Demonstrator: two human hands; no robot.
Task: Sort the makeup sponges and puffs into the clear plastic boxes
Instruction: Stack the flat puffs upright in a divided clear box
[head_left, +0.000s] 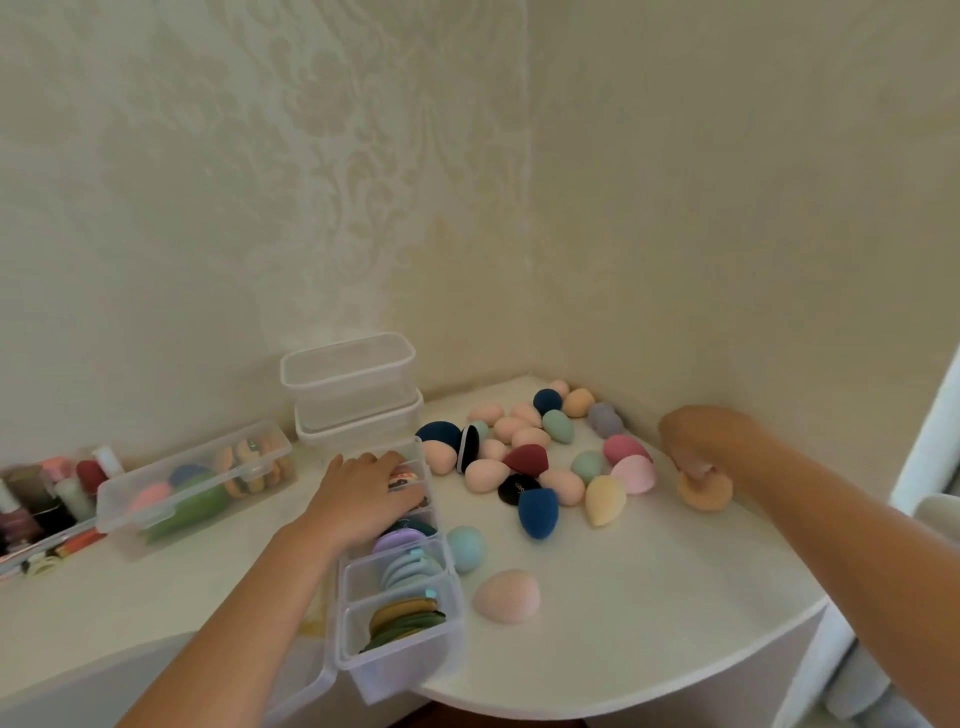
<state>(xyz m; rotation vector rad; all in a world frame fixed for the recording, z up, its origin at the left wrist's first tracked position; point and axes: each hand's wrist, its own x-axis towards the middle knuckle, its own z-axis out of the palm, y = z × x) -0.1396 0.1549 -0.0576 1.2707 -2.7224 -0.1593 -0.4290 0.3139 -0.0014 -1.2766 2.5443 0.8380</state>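
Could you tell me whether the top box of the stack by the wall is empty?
Empty: the top box is see-through, and nothing coloured shows inside it.

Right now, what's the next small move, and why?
Probably lift the peach puff and carry it left to the divided clear box. The right hand pinches it on the table, and the box holds stacked round puffs, with the left hand resting at its far end.

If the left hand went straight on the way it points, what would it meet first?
Likely the side wall of the divided box, with a peach sponge just beyond; depth is unclear.
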